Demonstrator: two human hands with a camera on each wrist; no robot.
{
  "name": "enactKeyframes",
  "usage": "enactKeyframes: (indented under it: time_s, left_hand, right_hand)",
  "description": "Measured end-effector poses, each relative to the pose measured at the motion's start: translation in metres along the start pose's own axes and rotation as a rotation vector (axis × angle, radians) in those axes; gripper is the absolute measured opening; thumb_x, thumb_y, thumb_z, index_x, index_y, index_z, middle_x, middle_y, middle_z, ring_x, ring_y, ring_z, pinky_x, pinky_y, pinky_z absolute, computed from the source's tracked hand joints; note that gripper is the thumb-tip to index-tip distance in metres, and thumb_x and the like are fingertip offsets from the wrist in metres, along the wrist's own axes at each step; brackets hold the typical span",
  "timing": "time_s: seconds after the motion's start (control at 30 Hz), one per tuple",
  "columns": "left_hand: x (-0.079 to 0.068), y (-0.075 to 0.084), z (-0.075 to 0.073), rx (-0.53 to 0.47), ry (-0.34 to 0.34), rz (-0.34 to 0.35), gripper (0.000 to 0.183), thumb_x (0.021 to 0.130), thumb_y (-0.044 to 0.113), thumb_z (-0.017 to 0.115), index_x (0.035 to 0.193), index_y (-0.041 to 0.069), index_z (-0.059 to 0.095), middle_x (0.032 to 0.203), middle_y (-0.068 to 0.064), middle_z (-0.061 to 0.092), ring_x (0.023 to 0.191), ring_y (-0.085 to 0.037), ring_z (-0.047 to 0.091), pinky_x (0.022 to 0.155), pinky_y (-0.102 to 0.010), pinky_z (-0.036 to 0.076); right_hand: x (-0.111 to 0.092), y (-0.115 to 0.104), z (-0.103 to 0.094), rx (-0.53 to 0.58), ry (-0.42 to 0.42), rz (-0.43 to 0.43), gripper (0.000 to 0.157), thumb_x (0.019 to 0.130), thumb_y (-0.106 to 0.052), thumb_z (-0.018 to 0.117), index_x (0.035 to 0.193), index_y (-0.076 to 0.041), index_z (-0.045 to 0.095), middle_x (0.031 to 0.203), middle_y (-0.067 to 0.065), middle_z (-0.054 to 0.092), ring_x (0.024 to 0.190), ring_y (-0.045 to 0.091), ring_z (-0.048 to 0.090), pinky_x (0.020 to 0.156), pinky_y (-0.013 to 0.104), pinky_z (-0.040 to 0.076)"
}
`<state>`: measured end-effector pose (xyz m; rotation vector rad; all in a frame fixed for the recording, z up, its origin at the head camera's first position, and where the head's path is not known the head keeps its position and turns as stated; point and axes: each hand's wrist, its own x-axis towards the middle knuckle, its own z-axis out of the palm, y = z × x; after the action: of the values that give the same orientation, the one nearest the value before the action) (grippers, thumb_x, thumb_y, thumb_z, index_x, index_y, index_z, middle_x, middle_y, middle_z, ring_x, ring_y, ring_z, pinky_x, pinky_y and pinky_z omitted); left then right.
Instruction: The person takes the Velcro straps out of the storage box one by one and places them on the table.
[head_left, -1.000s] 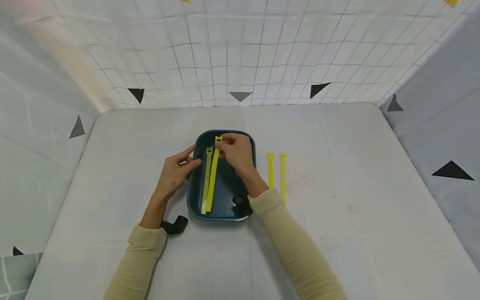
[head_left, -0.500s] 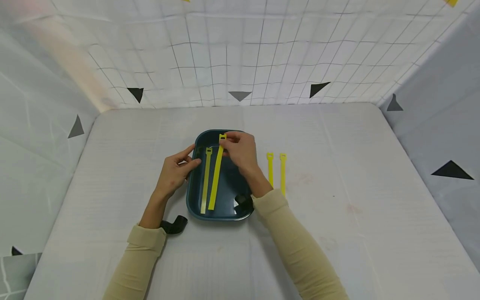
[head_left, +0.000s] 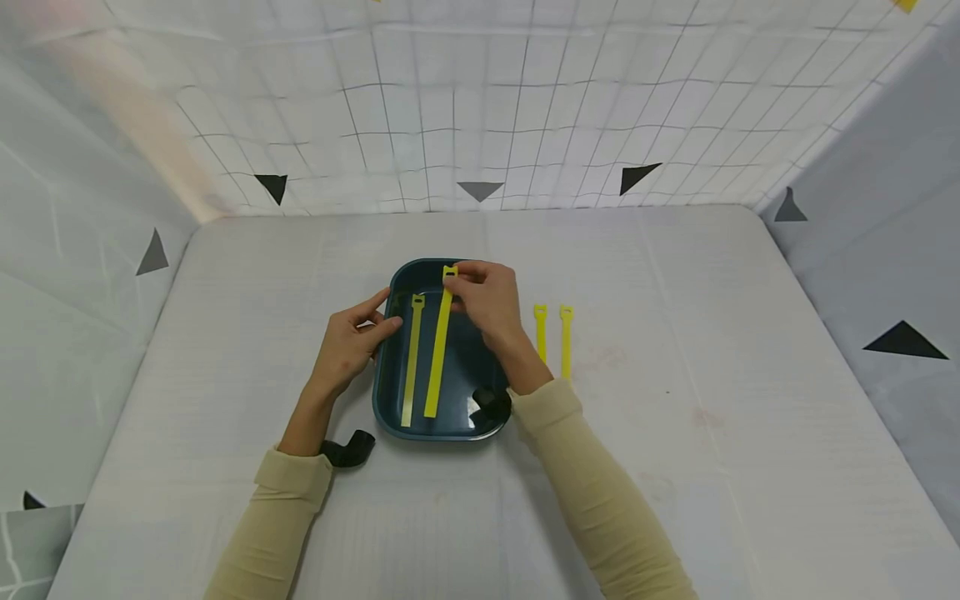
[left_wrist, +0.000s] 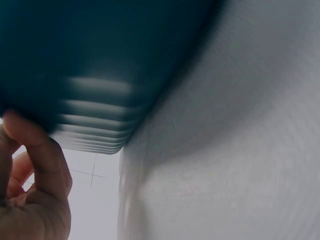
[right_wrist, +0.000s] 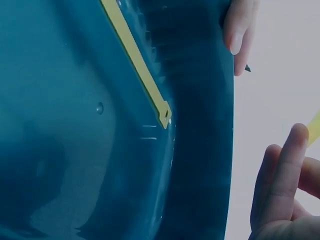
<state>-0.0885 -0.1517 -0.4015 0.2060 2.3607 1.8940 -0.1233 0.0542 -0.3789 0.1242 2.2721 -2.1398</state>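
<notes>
A dark teal tray sits on the table. My left hand grips its left rim, thumb inside and fingers outside; in the left wrist view those fingers bend against the ribbed wall. My right hand pinches the slotted head of a yellow cable strap, which hangs over the tray floor. Beside it, a second yellow strap lies lengthwise along the tray's left side. Only a tip of the held strap shows in the right wrist view.
Right of the tray, two more yellow straps lie on the white table, partly hidden by my right forearm. Black wrist mounts sit at both wrists. White sheets rise at the back and sides.
My right hand has moved right with the pinched strap, opening a gap from the strap lying in the tray. My left hand and the tray stay put.
</notes>
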Motion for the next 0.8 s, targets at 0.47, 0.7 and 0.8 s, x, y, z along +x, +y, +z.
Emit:
enactKeyframes:
  time_s: [0.47,0.7,0.8]
  left_hand:
    - [0.002,-0.005,-0.001,0.005,0.003,0.013,0.055,0.095,0.006,0.066,0.145,-0.002,0.045,0.087,-0.018,0.057,0.05,-0.009,0.046,0.047,-0.028,0.045]
    - [0.0,0.0,0.001,0.01,0.002,0.008,0.055,0.095,0.005,0.065,0.145,-0.004,0.044,0.087,-0.018,0.057,0.05,-0.009,0.046,0.047,-0.027,0.045]
    - [-0.001,0.001,0.001,0.014,0.003,0.005,0.055,0.095,0.005,0.065,0.145,-0.004,0.044,0.087,-0.019,0.057,0.05,-0.008,0.046,0.047,-0.027,0.045]
  right_hand:
    - [-0.001,-0.006,-0.007,-0.008,0.004,0.006,0.028,0.093,-0.005,0.069,0.119,0.006,0.067,0.101,0.015,0.067,0.081,0.023,0.068,0.066,0.027,0.057]
    - [-0.002,-0.007,-0.009,-0.01,0.001,-0.005,0.027,0.092,-0.005,0.069,0.118,0.006,0.068,0.1,0.015,0.067,0.079,0.022,0.067,0.067,0.029,0.058]
    - [-0.003,-0.008,-0.011,-0.005,-0.001,-0.008,0.026,0.092,-0.005,0.069,0.116,0.005,0.068,0.1,0.015,0.067,0.08,0.022,0.067,0.068,0.033,0.058]
